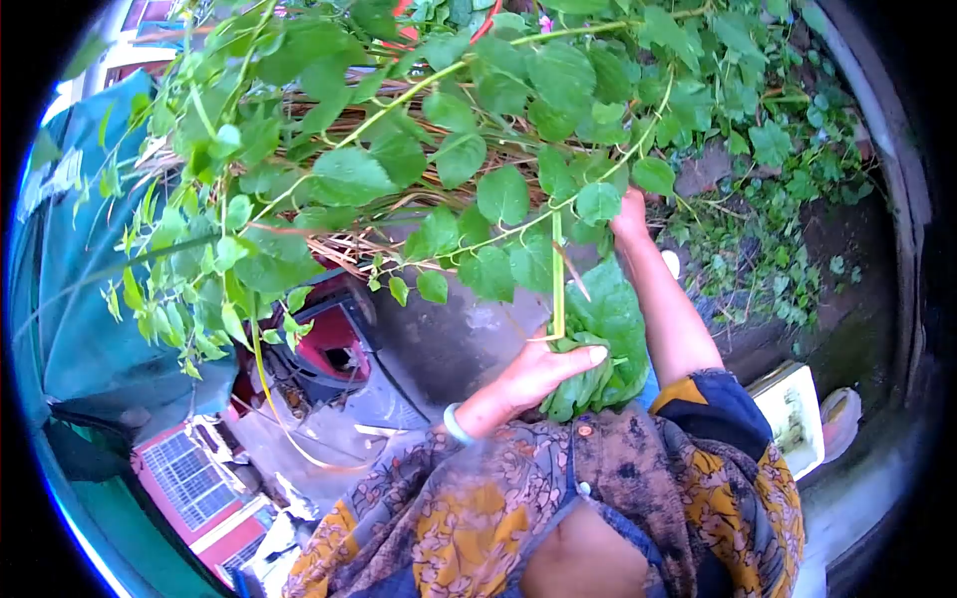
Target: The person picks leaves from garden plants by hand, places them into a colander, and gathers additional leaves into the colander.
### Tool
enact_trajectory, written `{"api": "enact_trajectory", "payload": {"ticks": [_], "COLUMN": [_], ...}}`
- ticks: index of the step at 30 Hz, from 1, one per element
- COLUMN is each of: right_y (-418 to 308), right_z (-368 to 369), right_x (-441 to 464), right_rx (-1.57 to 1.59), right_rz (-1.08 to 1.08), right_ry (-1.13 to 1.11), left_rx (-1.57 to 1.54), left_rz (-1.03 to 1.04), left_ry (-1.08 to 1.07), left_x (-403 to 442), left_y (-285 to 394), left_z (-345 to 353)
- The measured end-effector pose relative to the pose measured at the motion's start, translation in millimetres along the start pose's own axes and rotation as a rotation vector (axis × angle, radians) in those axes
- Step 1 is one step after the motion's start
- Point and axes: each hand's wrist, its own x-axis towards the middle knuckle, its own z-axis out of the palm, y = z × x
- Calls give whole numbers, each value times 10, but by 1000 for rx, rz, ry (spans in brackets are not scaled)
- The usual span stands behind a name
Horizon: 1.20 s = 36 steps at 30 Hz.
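Observation:
My left hand, with a pale bracelet at its wrist, is closed around a bunch of green leaves in front of my chest. Its thumb presses across the lower leaves. A pale green stalk rises from beside this hand toward the vine. My right arm stretches forward, and my right hand is up against the leafy vine. Foliage covers its fingers, so what they touch cannot be made out.
Vine stems with broad leaves hang across the upper view, over dry straw. Teal sheeting stands at left, near a red and grey broken object. Creepers cover ground at right. A white container lies beside my right elbow.

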Motion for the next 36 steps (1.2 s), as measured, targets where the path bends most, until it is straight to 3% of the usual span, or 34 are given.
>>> {"api": "enact_trajectory", "payload": {"ticks": [3, 6, 12, 15, 16, 19, 20, 22, 24, 28, 29, 32, 33, 34, 36], "right_y": [56, -44, -62, -293, -414, -404, -430, -563, -425, -1422, -1595, -1799, -1879, -1805, -1798], "right_z": [-22, -32, -32, -86, -90, -306, -389, -635, -931, -983, -981, -927, -893, -864, -898], "right_x": [61, 24, -95, -277, -339, -292, -371, -531, -543, -1572, -1761, -2006, -2061, -1991, -1978], "right_rx": [-25, -372, -103, -477, -556, -602, -580, -634, -363, -2, -63, 64, 37, 32, 122], "right_rz": [6, -36, -66, -207, -148, -35, -131, -101, -213, -198, -116, -167, -148, -399, -341], "right_ry": [36, 98, 231, 300, 347, 390, 417, 407, 271, -329, -403, -696, -697, -677, -607], "left_rx": [-39, -29, 178, 180, 221, 306, 326, 266, 293, 175, 174, -22, -57, -72, -96], "left_rz": [122, 131, 281, 301, 345, 424, 429, 363, 417, 306, 264, 191, 168, 127, 39], "left_ry": [-21, -14, 40, 28, 19, 8, 4, 29, 12, -142, -186, -287, -306, -277, -212], "left_x": [-123, -282, -630, -733, -758, -840, -875, -927, -926, -693, -577, -289, -263, -212, -101], "left_y": [159, 176, 364, 321, 345, 438, 448, 454, 445, 464, 376, 280, 337, 319, 259], "left_z": [23, -81, -132, -202, -211, -229, -260, -274, -308, -204, -217, -24, 87, 128, 176]}}
